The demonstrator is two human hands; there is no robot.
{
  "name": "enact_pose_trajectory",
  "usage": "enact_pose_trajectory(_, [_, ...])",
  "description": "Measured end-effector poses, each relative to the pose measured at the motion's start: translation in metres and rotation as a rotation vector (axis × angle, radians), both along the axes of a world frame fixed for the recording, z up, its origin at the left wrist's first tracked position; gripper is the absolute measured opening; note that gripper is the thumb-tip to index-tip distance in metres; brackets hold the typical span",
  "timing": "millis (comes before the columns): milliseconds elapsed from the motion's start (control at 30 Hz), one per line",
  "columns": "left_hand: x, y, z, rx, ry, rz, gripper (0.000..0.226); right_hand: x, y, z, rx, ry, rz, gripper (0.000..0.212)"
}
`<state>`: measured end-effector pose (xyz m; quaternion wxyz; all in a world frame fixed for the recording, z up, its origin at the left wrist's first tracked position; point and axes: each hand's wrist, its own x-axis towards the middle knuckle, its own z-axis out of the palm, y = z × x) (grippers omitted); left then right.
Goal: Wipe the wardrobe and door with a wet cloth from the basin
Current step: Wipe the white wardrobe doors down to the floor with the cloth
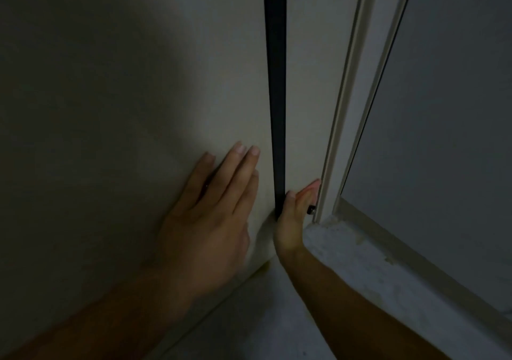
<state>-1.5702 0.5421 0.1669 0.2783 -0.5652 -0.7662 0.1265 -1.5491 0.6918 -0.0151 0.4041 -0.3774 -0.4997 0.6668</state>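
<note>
In dim light a person's left hand (210,212) lies flat, grip spread and fingers straight, on a pale panel (166,68) just left of a dark vertical strip (275,82). The right hand (293,221), grip likewise spread, rests low on the strip's right side, thumb touching the strip and fingertips reaching a white frame (349,96). No cloth or basin shows on either side of the strip. No damp sheen is visible, so the wiping seems largely still to do.

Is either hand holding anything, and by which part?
The left hand lies flat on the pale panel, holding nothing. The right hand sits low beside the dark strip, thumb against it; whether it grips cannot be told.
</note>
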Motion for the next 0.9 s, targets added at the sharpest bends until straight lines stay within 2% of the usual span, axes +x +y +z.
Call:
enact_pose_trajectory(100, [-0.001,0.0,-0.002,0.006,0.014,0.0,0.073,-0.004,0.019,-0.001,-0.008,-0.006,-0.083,0.061])
enact_pose_trajectory(267, [-0.002,0.0,-0.006,0.015,0.014,-0.008,0.072,0.02,-0.047,-0.031,0.001,-0.116,0.137,0.069])
enact_pose_trajectory(300, [-0.002,0.0,-0.007,0.022,0.016,-0.007,0.072,0.02,-0.05,-0.04,-0.034,-0.138,0.123,0.073])
enact_pose_trajectory(400, [-0.003,0.002,-0.008,0.015,0.03,-0.008,0.072,0.009,-0.016,-0.066,-0.208,-0.2,-0.026,0.114])
enact_pose_trajectory(467, [-0.004,0.001,-0.009,0.009,0.038,-0.008,0.073,0.004,0.009,-0.093,-0.392,-0.12,-0.119,0.114])
enact_pose_trajectory(533, [-0.004,0.0,-0.009,0.011,0.03,-0.009,0.073,0.005,0.003,-0.094,-0.421,-0.165,-0.101,0.105])
enact_pose_trajectory(600, [-0.004,0.0,-0.01,0.007,0.032,-0.01,0.073,0.007,-0.009,-0.096,-0.269,-0.216,-0.022,0.088])
enact_pose_trajectory(667, [-0.004,0.001,-0.011,0.013,0.047,-0.008,0.075,0.009,-0.011,-0.106,-0.142,-0.31,-0.007,0.091])
enact_pose_trajectory(700, [-0.004,0.001,-0.011,0.015,0.052,-0.003,0.076,0.008,-0.002,-0.114,-0.135,-0.316,-0.033,0.092])
enact_pose_trajectory(833, [-0.004,0.001,-0.012,0.014,0.055,0.008,0.076,0.002,0.027,-0.112,-0.141,-0.335,0.061,0.063])
enact_pose_trajectory(900, [-0.005,0.001,-0.012,0.013,0.051,0.008,0.076,0.005,0.014,-0.103,-0.146,-0.324,0.088,0.065])
